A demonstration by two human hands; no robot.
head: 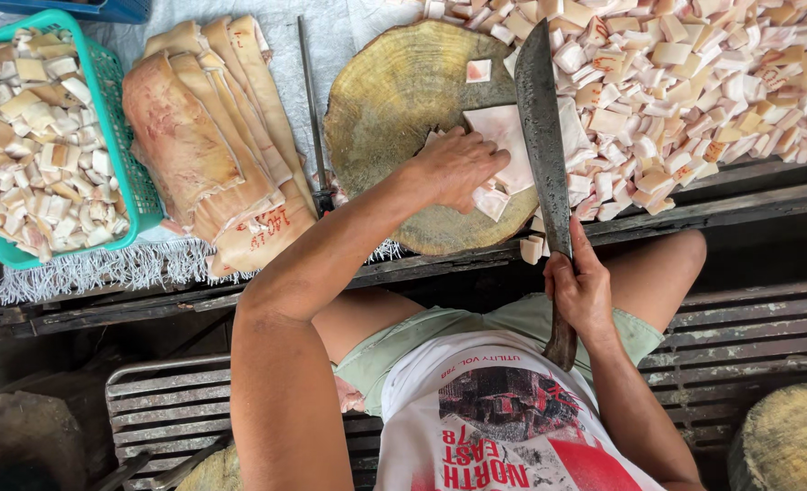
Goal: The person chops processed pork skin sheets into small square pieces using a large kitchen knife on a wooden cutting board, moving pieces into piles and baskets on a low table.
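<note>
We see a pale pink-white slab of pork fat lying flat at three o'clock on the round wooden block, the long dark cleaver resting along its right edge.
</note>
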